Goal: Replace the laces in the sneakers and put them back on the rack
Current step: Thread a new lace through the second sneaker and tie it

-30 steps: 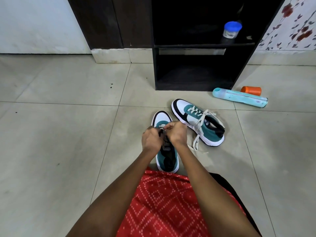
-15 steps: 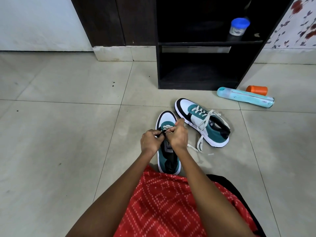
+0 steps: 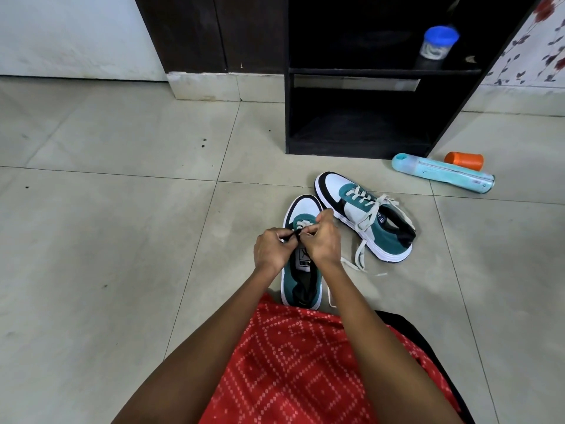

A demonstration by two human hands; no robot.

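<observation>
The left hand (image 3: 273, 250) and right hand (image 3: 324, 240) pinch a black lace (image 3: 290, 238) over the near sneaker (image 3: 302, 210). The white-laced sneaker (image 3: 388, 240) lies just beside.

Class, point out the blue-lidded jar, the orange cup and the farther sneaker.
blue-lidded jar (image 3: 441, 35), head view, on its blue lid.
orange cup (image 3: 464, 160), head view, middle of its side.
farther sneaker (image 3: 334, 185), head view, on its white toe.

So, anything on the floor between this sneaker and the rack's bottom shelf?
Only the other sneaker, lying just right of the near sneaker, its toe close to that line. Nothing else shows before the rack; the bottle lies off right.
</observation>
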